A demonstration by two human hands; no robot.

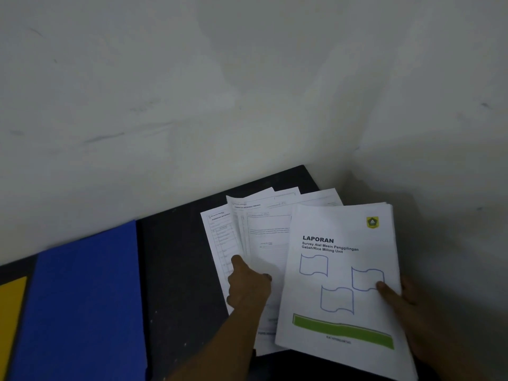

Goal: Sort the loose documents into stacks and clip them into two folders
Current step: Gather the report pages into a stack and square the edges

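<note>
My right hand (pixel 406 306) holds a white report stack (pixel 341 284) titled LAPORAN at its right edge, thumb on the cover, fingers underneath. Beside it several loose printed forms (pixel 255 229) lie fanned on the dark table (pixel 178 270). My left hand (pixel 248 284) rests on these forms, its thumb pressing the left sheets and a finger curled onto the middle one. A blue folder (pixel 85 303) lies shut at the left, and a yellow folder (pixel 11 320) shows at the far left edge.
A pale wall (pixel 220 92) rises directly behind the table and wraps round on the right. A bare strip of dark table separates the blue folder from the papers. The table's far corner ends just behind the forms.
</note>
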